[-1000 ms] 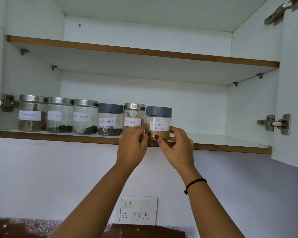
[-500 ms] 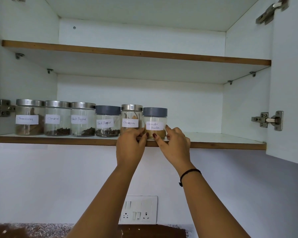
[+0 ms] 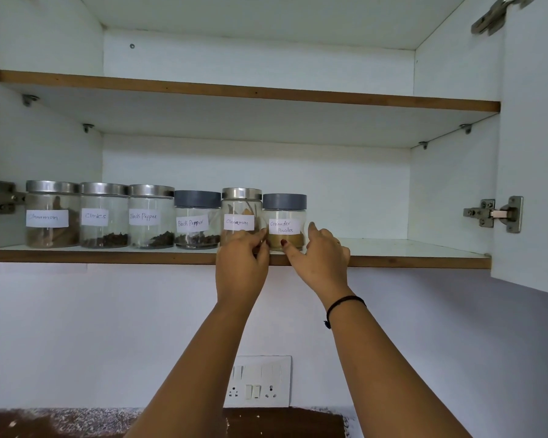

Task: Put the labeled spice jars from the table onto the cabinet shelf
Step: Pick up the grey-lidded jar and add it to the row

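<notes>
Several labeled glass jars stand in a row on the lower cabinet shelf [image 3: 408, 262]. From the left: cinnamon [image 3: 46, 216], cloves [image 3: 103, 216], two black pepper jars [image 3: 151, 218] [image 3: 196, 221], a small cinnamon jar [image 3: 241, 213]. The grey-lidded coriander powder jar [image 3: 284, 216] stands upright at the row's right end, close beside the small cinnamon jar. My left hand [image 3: 241, 263] has its fingertips at that jar's lower left. My right hand [image 3: 318, 257] has the thumb on its front base and the index finger by its right side.
The shelf runs bare to the right of the jars as far as the cabinet wall. An open door with a hinge [image 3: 495, 214] is at the right. The upper shelf [image 3: 250, 93] sits above. A switch plate [image 3: 257, 382] is on the wall over a dark countertop [image 3: 45, 423].
The coriander powder jar has settled further back on the shelf against the small cinnamon jar. Both hands have slid lower on it, and my right index finger has lifted.
</notes>
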`<state>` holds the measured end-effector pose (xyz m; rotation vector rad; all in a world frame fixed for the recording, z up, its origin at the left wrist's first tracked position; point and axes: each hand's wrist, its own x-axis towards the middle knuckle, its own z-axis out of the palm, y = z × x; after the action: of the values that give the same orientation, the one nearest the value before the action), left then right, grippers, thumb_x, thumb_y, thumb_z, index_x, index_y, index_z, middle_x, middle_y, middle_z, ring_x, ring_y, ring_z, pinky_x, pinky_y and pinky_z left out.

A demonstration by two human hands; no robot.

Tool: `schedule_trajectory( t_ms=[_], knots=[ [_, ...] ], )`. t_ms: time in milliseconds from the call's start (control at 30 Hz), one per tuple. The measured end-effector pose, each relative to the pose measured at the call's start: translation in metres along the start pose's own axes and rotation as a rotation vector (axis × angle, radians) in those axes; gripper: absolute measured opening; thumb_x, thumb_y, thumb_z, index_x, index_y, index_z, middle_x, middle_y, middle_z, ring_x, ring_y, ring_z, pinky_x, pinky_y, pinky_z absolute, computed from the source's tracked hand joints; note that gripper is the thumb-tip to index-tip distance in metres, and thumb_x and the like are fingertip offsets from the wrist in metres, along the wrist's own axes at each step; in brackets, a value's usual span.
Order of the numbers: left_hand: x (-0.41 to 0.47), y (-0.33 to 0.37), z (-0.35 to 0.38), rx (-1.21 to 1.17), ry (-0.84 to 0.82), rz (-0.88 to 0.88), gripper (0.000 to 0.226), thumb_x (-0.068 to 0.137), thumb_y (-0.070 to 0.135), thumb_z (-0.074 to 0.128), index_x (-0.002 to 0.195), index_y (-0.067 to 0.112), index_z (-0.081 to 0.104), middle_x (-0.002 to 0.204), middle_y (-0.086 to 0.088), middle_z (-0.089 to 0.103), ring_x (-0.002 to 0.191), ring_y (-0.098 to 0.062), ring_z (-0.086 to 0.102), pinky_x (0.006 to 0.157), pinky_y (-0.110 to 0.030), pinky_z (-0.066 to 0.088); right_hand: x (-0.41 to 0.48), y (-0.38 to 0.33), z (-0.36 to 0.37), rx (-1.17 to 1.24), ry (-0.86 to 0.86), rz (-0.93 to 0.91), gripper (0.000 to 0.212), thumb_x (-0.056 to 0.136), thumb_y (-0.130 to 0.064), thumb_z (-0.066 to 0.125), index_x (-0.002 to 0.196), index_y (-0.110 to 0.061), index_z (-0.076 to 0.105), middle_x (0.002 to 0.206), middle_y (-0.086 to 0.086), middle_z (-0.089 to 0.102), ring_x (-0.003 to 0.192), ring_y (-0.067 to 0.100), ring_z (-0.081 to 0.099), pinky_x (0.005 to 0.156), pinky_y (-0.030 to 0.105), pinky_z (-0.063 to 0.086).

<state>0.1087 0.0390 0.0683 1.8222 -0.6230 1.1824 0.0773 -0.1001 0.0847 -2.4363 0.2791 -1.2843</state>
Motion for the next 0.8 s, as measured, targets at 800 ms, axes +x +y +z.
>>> schedule_trajectory(
  t_ms=[800],
  knots=[
    [-0.046, 0.016, -0.033, -0.339, -0.031, -0.049, 0.021, 0.089, 0.008, 0.065, 0.101, 0.019, 0.077, 0.102, 0.012, 0.070, 0.099, -0.005, 0.066, 0.088, -0.025, 0.055, -0.089, 0.034, -0.029, 0.402, 0.098, -0.367, 0.030, 0.095, -0.027, 0.051, 0.113, -0.014, 0.071, 0.118, -0.004, 0.059, 0.104, 0.011, 0.059, 0.077, 0.023, 0.055]
  ],
)
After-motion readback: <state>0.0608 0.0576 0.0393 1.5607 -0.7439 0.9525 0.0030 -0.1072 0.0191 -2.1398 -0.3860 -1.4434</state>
